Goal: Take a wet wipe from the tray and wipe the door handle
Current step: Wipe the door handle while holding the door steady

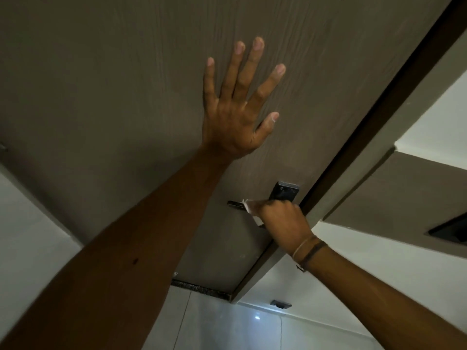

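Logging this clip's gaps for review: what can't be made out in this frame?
All in the head view:
- Tray: outside the frame.
- Wet wipe: mostly covered by the right hand; only white edges show.
- Door handle: its middle is covered by that hand.
- Left hand: its palm faces the door, so contact is unseen.

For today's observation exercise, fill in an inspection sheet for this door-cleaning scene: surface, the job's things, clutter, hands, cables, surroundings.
Surface: brown wood-grain door, seen from close up.
Job's things: dark lever door handle on its dark plate; white wet wipe wrapped on the lever. Tray not in view.
Clutter: nothing seen.
Hands: left hand flat on the door, fingers spread; right hand closed on the wipe at the handle, cord bands on its wrist.
Cables: nothing seen.
Surroundings: dark door frame, pale walls, glossy light floor tiles.
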